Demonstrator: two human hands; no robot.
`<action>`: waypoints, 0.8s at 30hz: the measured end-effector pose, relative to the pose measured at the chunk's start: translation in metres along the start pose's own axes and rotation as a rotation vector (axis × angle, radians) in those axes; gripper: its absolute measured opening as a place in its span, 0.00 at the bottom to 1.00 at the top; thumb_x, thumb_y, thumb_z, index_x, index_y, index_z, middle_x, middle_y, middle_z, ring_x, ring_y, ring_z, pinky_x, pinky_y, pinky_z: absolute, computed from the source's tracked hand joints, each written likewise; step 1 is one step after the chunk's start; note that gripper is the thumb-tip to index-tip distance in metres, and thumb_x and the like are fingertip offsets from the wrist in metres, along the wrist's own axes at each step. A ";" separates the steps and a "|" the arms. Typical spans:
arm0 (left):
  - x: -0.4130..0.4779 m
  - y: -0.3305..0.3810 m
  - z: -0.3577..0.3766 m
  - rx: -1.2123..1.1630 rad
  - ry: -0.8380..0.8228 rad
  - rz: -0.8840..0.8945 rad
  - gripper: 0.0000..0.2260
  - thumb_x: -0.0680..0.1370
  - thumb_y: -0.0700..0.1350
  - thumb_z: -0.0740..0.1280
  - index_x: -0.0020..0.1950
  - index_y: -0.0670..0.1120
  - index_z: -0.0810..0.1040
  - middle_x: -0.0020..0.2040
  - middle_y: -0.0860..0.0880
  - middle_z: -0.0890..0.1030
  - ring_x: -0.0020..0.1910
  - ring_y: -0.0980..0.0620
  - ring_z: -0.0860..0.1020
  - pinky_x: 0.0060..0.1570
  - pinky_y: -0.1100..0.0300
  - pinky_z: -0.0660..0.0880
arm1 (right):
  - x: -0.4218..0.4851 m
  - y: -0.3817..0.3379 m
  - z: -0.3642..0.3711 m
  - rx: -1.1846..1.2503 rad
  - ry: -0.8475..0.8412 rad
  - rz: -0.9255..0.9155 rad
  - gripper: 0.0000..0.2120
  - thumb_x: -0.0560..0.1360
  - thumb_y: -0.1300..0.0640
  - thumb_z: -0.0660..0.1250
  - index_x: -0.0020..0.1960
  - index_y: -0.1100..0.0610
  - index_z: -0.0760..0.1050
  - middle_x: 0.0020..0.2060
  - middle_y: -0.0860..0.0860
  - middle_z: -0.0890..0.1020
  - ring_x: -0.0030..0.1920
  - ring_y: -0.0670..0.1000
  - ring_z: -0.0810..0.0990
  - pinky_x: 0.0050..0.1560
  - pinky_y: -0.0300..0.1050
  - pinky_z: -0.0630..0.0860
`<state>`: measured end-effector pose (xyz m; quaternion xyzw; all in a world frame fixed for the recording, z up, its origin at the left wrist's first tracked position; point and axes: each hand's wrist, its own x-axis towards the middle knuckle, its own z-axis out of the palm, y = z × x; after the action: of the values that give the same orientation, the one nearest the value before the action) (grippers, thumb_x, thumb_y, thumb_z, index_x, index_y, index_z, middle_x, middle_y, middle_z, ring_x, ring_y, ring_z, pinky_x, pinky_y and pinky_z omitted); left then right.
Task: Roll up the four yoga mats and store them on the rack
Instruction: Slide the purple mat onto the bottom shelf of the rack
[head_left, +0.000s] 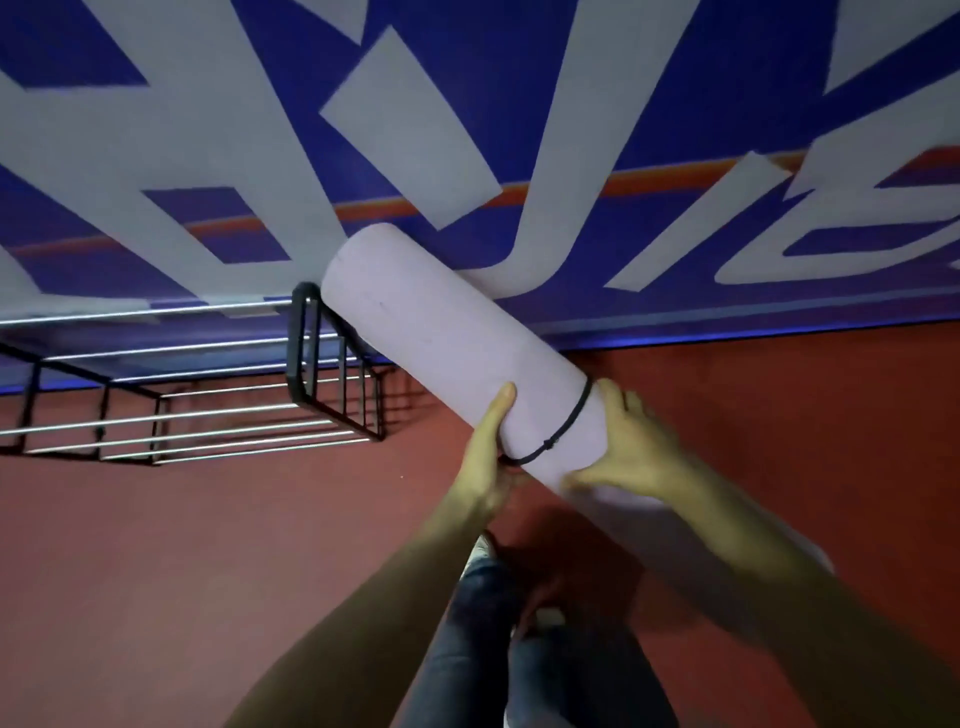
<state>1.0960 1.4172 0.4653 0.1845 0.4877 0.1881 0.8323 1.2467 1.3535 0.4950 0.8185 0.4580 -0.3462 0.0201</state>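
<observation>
A rolled pale lilac yoga mat (447, 343) is held up in the air, tilted, its far end over the right end of the rack (332, 395). A thin black band (558, 436) circles the roll near its near end. My left hand (485, 457) grips the roll's left side, thumb up along it. My right hand (631, 447) holds the right side at the near end, fingers spread over the mat. The rack is a black metal frame with silver bars, fixed to the wall at the left; no mats show on it.
A blue wall (675, 130) with large pale letters and an orange stripe stands behind. Red floor (208, 545) spreads below. My legs in dark jeans (467, 649) are under the mat.
</observation>
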 end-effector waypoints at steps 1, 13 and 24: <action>0.011 -0.004 -0.002 -0.007 0.010 -0.009 0.11 0.77 0.56 0.64 0.52 0.51 0.79 0.43 0.53 0.86 0.44 0.52 0.82 0.47 0.52 0.78 | 0.013 0.006 0.004 -0.039 0.001 -0.009 0.60 0.52 0.38 0.79 0.73 0.51 0.50 0.66 0.56 0.65 0.65 0.61 0.68 0.62 0.54 0.68; 0.170 -0.092 -0.048 -0.174 0.139 -0.037 0.18 0.73 0.61 0.64 0.55 0.50 0.77 0.47 0.52 0.85 0.48 0.51 0.83 0.53 0.42 0.78 | 0.165 0.071 0.101 -0.278 -0.067 -0.142 0.60 0.57 0.39 0.76 0.76 0.54 0.44 0.69 0.56 0.62 0.69 0.58 0.64 0.66 0.52 0.61; 0.354 -0.185 -0.158 -0.263 0.164 0.041 0.25 0.71 0.60 0.68 0.64 0.50 0.75 0.57 0.53 0.82 0.58 0.54 0.79 0.57 0.50 0.76 | 0.329 0.114 0.244 -0.369 -0.059 -0.274 0.60 0.58 0.38 0.75 0.76 0.54 0.42 0.70 0.54 0.60 0.70 0.57 0.61 0.69 0.52 0.59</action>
<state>1.1421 1.4524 0.0396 0.0678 0.5212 0.2820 0.8026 1.3125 1.4444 0.0847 0.7207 0.6195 -0.2798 0.1358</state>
